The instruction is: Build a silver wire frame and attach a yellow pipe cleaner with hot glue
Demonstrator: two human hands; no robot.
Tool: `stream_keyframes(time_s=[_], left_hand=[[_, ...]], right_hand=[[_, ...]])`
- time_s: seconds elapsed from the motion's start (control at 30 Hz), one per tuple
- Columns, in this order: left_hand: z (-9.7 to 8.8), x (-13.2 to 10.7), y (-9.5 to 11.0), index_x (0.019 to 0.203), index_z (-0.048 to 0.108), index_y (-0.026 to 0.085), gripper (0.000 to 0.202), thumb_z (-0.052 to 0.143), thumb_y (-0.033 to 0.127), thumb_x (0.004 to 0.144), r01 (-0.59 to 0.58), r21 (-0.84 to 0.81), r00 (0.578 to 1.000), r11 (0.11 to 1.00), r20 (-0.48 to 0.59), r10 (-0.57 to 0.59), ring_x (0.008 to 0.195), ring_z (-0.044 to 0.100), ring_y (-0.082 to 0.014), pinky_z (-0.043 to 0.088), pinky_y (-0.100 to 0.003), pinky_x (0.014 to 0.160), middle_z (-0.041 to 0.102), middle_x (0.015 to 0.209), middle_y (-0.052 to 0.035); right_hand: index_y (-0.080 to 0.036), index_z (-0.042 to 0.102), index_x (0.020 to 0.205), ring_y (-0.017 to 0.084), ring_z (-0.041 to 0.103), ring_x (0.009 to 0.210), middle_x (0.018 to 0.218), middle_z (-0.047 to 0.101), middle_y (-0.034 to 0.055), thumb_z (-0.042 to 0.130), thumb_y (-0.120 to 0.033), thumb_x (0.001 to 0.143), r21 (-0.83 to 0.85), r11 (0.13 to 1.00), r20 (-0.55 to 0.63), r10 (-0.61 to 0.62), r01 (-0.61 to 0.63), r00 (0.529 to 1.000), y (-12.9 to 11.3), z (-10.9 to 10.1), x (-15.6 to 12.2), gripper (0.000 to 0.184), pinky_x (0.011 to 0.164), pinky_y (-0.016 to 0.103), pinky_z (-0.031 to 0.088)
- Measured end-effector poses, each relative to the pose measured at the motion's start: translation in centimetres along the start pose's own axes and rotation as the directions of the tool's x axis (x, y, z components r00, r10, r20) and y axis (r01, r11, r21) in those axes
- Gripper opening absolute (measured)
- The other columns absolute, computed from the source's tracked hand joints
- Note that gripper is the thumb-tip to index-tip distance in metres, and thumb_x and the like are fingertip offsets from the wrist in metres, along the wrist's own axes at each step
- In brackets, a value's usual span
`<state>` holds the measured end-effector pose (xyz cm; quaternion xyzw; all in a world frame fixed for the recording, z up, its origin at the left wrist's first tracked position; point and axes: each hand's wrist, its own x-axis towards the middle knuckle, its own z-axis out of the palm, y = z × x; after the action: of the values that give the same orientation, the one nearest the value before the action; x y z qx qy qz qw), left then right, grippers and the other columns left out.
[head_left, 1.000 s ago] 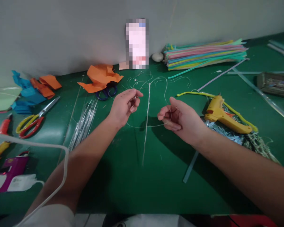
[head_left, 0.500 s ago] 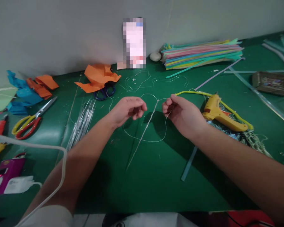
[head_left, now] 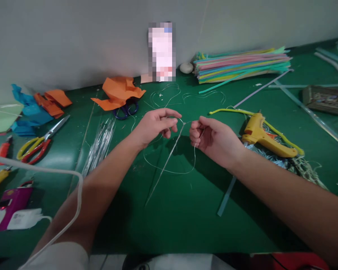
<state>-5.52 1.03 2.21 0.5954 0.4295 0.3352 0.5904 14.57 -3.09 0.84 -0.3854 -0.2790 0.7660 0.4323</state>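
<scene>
A thin silvery wire with a twisted stem (head_left: 163,168) hangs between my hands, its stem slanting down to the left from a small knot at the top. My left hand (head_left: 154,127) has thumb and index finger around the strand just left of the knot. My right hand (head_left: 214,135) pinches the strand on the other side, its remaining fingers curled. From the hands a loose wire loop (head_left: 183,173) sags behind the stem. Close to my right hand lies the tip of a yellow pipe cleaner (head_left: 228,109).
On the green table (head_left: 169,228) are a yellow glue gun (head_left: 266,140), a pipe cleaner bundle (head_left: 242,65), cut wires (head_left: 100,144), red-and-yellow scissors (head_left: 41,146) and orange paper (head_left: 119,92). A blurred phone (head_left: 162,50) leans on the wall. A white cable (head_left: 80,187) crosses my left forearm.
My left hand has moved right and up to the knot, its index finger now extended along the wire. My right hand has shifted slightly left, and the stem has tilted a little.
</scene>
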Motion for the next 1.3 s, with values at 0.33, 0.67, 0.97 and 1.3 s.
stream_keyframes(time_s=[0.33, 0.67, 0.97, 1.3], left_hand=[[1.0, -1.1, 1.4, 0.077, 0.074, 0.017, 0.009, 0.071, 0.026, 0.079, -0.174, 0.419, 0.984, 0.891, 0.029, 0.178, 0.067, 0.059, -0.0118, 0.045, -0.024, 0.064, 0.07, 0.072, -0.0007], [2.0, -1.8, 1.7, 0.071, 0.067, 0.018, 0.012, 0.063, 0.016, 0.082, -0.269, 0.724, 0.922, 0.635, 0.004, 0.387, 0.07, 0.058, -0.0149, 0.042, -0.029, 0.067, 0.066, 0.075, -0.0027], [2.0, -2.2, 2.1, 0.081, 0.072, 0.017, 0.016, 0.058, 0.017, 0.088, -0.312, 0.807, 0.903, 0.501, 0.088, 0.421, 0.073, 0.061, -0.0153, 0.043, -0.028, 0.066, 0.07, 0.08, -0.0037], [1.2, -2.2, 2.3, 0.086, 0.075, 0.017, 0.017, 0.058, 0.017, 0.09, -0.399, 0.817, 0.885, 0.416, 0.224, 0.408, 0.076, 0.064, -0.0145, 0.045, -0.028, 0.069, 0.073, 0.082, -0.0033]], right_hand=[[-0.021, 0.055, 0.067, 0.01, 0.045, 0.059, 0.063, 0.048, -0.0025, 0.063, -0.039, 0.09, 0.012, 0.997, 0.026, 0.076, -0.077, 0.997, 0.3, 0.4, -0.2, 0.03, 0.059, 0.022, 0.041], [-0.018, 0.061, 0.063, 0.013, 0.052, 0.064, 0.065, 0.054, 0.0026, 0.048, -0.024, 0.089, 0.07, 0.993, 0.092, 0.09, -0.096, 0.992, 0.4, 0.5, -0.3, 0.029, 0.066, 0.026, 0.048], [-0.016, 0.064, 0.064, 0.012, 0.053, 0.061, 0.062, 0.054, 0.0023, 0.045, -0.024, 0.093, 0.125, 0.981, 0.126, 0.134, -0.149, 0.983, 0.6, 0.5, -0.3, 0.035, 0.065, 0.024, 0.049], [-0.014, 0.059, 0.062, 0.004, 0.032, 0.041, 0.066, 0.056, 0.0016, 0.049, -0.02, 0.084, 0.002, 0.974, 0.079, 0.224, -0.225, 0.971, -0.3, 0.2, -0.4, 0.025, 0.039, 0.02, 0.024]])
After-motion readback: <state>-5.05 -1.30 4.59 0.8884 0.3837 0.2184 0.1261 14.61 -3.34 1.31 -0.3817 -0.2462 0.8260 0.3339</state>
